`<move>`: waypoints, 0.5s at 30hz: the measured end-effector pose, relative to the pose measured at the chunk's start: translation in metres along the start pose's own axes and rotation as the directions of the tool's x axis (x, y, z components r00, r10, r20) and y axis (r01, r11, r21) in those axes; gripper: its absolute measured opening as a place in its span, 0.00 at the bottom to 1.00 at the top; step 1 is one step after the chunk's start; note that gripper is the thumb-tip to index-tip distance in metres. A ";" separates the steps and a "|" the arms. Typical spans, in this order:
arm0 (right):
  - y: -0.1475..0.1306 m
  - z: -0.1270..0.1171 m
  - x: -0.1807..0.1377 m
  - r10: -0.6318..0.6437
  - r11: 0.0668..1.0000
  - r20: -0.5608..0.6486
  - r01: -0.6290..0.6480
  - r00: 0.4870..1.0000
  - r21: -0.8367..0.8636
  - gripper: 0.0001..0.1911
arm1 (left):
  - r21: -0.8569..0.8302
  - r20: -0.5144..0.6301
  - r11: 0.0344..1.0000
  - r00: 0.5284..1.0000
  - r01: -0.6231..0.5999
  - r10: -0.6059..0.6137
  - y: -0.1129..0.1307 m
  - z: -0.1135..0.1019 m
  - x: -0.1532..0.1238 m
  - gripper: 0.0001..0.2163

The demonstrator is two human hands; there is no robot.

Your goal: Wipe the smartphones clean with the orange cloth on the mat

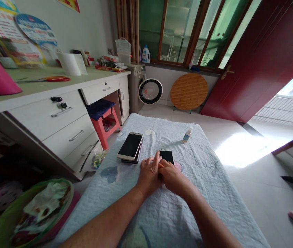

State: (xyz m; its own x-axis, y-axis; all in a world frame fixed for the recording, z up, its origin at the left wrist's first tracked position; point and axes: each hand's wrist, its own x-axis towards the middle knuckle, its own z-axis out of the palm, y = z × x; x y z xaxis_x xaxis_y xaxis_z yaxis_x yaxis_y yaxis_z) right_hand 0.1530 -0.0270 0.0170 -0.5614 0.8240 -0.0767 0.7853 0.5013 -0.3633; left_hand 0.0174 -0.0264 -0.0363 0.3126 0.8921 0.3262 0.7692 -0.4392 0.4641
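A white-framed smartphone (166, 156) with a dark screen lies on the light blue quilted cloth (200, 193). My left hand (149, 174) is at its left side, fingers bent and index finger along the edge, holding the phone. Over the phone's lower part, my right hand (173, 176) is closed with curled fingers; whatever its fingertips grip is hidden. The hands touch each other. To their left lies a larger gold-framed smartphone (130, 146), screen up, stacked on another dark device (130, 161). A small spray bottle (187, 135) stands upright beyond my right hand.
Along the left runs a white desk (94, 77) with scissors (56, 79) and a paper roll (70, 63). A pink stool (106, 124) is partly beneath it. A waste basket (70, 196) stands low at left. The washing machine (136, 82) has its door open. A round wooden tabletop (189, 91) leans on the wall.
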 end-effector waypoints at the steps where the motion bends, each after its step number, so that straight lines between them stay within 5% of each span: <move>1: 0.001 0.000 0.000 -0.009 1.000 -0.003 0.009 1.000 0.022 0.19 | 0.001 0.002 1.000 1.000 -0.007 0.007 -0.001 0.001 0.000 0.44; 15: 0.002 0.000 -0.006 -0.017 0.999 -0.036 0.015 0.999 -0.042 0.10 | -0.172 0.280 0.985 0.959 -0.004 0.052 -0.014 -0.019 0.006 0.47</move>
State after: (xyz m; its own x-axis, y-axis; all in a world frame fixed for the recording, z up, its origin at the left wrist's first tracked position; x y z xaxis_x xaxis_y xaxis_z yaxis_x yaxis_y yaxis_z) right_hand 0.1578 -0.0313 0.0164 -0.5647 0.8245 -0.0368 0.7870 0.5245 -0.3249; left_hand -0.0025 -0.0167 -0.0251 0.4959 0.8618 0.1066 0.6610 -0.4542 0.5972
